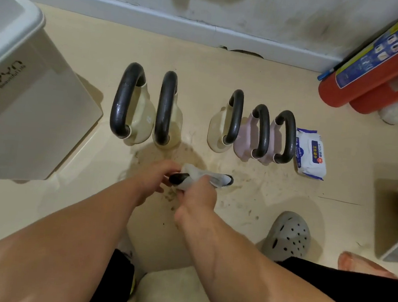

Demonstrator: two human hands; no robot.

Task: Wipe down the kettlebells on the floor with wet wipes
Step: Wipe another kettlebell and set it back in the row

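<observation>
Five kettlebells stand in a row near the wall: two large cream ones, a smaller cream one and two pink ones, all with black handles. A sixth one sits closer to me; only its black handle shows, its body hidden under my arms. My left hand grips the handle's left end. My right hand holds a white wet wipe wrapped around the handle's middle. A pack of wet wipes lies right of the pink kettlebells.
A white storage box stands at the left. Two red fire extinguishers lean in the right corner. My grey clog is at the lower right. Dirt marks cover the cream floor in front of the row.
</observation>
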